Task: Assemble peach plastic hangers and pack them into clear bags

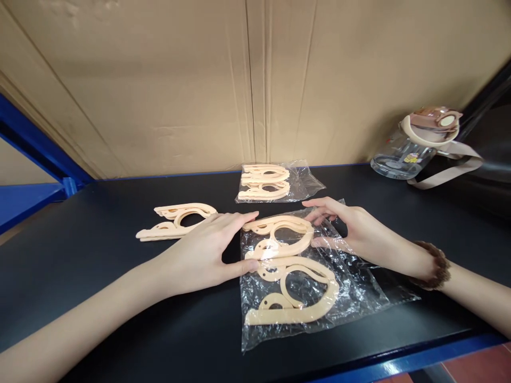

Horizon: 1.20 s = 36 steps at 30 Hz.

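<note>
A clear plastic bag [359,298] lies flat on the black surface, with two pale peach folding hangers [333,287] inside, one above the other. At the bag's left edge is my left hand [207,250], thumb and fingers spread, tips touching the left ends of the hangers. My right hand [359,229] rests at the bag's right side, its thumb and curved fingers apart around the rounded end of the upper hanger. Another folded hanger [159,232] lies unbagged to the left, partly hidden behind my left hand.
A second clear bag [305,183] with folded hangers lies at the back. A clear bottle [403,154] with a brown lid and a strap stands at the back right. Cardboard [179,90] rises behind the black shelf [99,229], which has blue metal edges.
</note>
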### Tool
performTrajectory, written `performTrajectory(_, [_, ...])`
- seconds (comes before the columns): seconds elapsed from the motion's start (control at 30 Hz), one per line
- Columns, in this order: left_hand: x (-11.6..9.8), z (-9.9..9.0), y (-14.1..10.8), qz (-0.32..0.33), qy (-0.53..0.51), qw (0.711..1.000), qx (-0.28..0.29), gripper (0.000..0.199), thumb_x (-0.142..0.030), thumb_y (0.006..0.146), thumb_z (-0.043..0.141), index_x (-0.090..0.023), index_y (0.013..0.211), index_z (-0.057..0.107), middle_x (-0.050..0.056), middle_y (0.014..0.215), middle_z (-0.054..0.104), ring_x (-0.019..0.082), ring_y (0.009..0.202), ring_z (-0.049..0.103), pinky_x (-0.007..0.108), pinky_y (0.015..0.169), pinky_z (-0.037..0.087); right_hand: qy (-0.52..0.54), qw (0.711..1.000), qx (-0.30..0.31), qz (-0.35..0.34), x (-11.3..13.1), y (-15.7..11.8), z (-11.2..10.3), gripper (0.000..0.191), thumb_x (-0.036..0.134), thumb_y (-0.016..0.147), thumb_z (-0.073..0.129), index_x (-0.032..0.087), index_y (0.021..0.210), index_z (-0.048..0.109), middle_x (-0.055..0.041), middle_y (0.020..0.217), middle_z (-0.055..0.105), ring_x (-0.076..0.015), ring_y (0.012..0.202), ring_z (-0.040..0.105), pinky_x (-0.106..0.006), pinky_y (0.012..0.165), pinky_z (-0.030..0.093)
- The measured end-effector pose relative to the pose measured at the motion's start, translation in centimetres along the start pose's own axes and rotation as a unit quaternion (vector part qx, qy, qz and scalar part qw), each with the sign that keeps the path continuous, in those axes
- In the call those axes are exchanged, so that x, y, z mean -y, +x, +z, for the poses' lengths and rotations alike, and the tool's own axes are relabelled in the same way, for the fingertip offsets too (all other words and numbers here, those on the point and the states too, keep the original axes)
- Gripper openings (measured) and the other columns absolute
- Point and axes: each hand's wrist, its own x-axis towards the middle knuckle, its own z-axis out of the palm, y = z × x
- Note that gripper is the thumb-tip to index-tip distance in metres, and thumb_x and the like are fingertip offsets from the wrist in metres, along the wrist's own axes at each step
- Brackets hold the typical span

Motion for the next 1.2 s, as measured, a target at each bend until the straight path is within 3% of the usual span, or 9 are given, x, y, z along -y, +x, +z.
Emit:
performTrajectory(0.33, [0.2, 0.1, -0.1, 0.007, -0.018, 1.0, -0.016, 0.062, -0.057, 0.091, 0.05, -0.027, 0.144, 0.038, 0.006, 0.136, 0.056, 0.027, 0.12, 0.054, 0.042, 0.1, 0.044, -0.03, 0.999, -0.009, -0.025, -0.2, 0.0, 0.4, 0.053, 0.044, 0.083, 0.068, 0.024, 0.128, 0.049, -0.0022, 0.103, 0.069, -0.0187, 0.095, 0.064, -0.037, 0.087, 0.05])
performTrajectory(0.53, [0.2, 0.1, 0.1, 0.012, -0.01, 1.0, -0.003, 0.065, -0.06, 0.091, 0.048, -0.028, 0.146, 0.035, 0.005, 0.14, 0.053, 0.028, 0.123, 0.053, 0.043, 0.103, 0.044, -0.036, 0.999, -0.011, -0.03, -0.2, 0.0, 0.4, 0.052, 0.046, 0.084, 0.066, 0.023, 0.128, 0.05, -0.0026, 0.103, 0.07, -0.019, 0.094, 0.065, -0.036, 0.086, 0.05])
performTrajectory(0.67, [0.5, -1.0, 0.1, 0.01, 0.0, 1.0, -0.006, 0.068, -0.063, 0.092, 0.043, -0.028, 0.149, 0.031, 0.006, 0.15, 0.043, 0.029, 0.134, 0.044, 0.047, 0.109, 0.038, -0.052, 0.999, -0.003, -0.01, -0.1, 0.0, 0.0, 0.052, 0.045, 0.084, 0.067, 0.026, 0.128, 0.049, -0.0004, 0.104, 0.072, -0.0191, 0.096, 0.066, -0.035, 0.086, 0.05])
performTrajectory(0.8, [3.3, -3.0, -0.2, 0.006, 0.049, 0.999, -0.013, 0.079, -0.066, 0.085, 0.053, -0.028, 0.15, 0.031, 0.005, 0.157, 0.033, 0.033, 0.143, 0.028, 0.052, 0.114, 0.028, -0.087, 0.996, -0.007, 0.022, 0.4, -0.1, -1.2, 0.048, 0.036, 0.087, 0.063, 0.027, 0.131, 0.047, 0.0026, 0.094, 0.075, -0.018, 0.087, 0.069, -0.033, 0.08, 0.05])
performTrajectory(0.93, [7.9, -4.7, -1.3, -0.024, 0.096, 0.994, 0.04, 0.083, -0.059, 0.079, 0.065, -0.021, 0.147, 0.036, 0.011, 0.158, 0.027, 0.036, 0.147, 0.015, 0.059, 0.113, 0.019, -0.216, 0.974, -0.046, 0.045, 0.9, -0.5, -2.6, 0.036, 0.034, 0.092, 0.051, 0.024, 0.126, 0.054, 0.0003, 0.078, 0.073, -0.0206, 0.069, 0.067, -0.033, 0.064, 0.048])
performTrajectory(1.07, [10.7, -5.4, -2.1, -0.071, 0.091, 0.992, 0.053, 0.089, -0.058, 0.074, 0.069, -0.016, 0.145, 0.037, 0.016, 0.154, 0.036, 0.038, 0.145, 0.019, 0.061, 0.11, 0.022, -0.332, 0.934, -0.118, 0.063, 1.1, -0.8, -3.3, 0.038, 0.036, 0.096, 0.038, 0.021, 0.125, 0.058, -0.0041, 0.074, 0.071, -0.0242, 0.063, 0.064, -0.034, 0.055, 0.042])
performTrajectory(1.2, [11.1, -5.2, -2.3, -0.099, 0.083, 0.991, 0.022, 0.08, -0.072, 0.077, 0.055, -0.016, 0.134, 0.051, 0.014, 0.147, 0.047, 0.037, 0.14, 0.032, 0.059, 0.109, 0.027, -0.291, 0.947, -0.12, 0.067, 1.2, -0.8, -3.3, 0.036, 0.041, 0.094, 0.046, 0.023, 0.122, 0.059, -0.0009, 0.077, 0.071, -0.0198, 0.062, 0.064, -0.032, 0.056, 0.043])
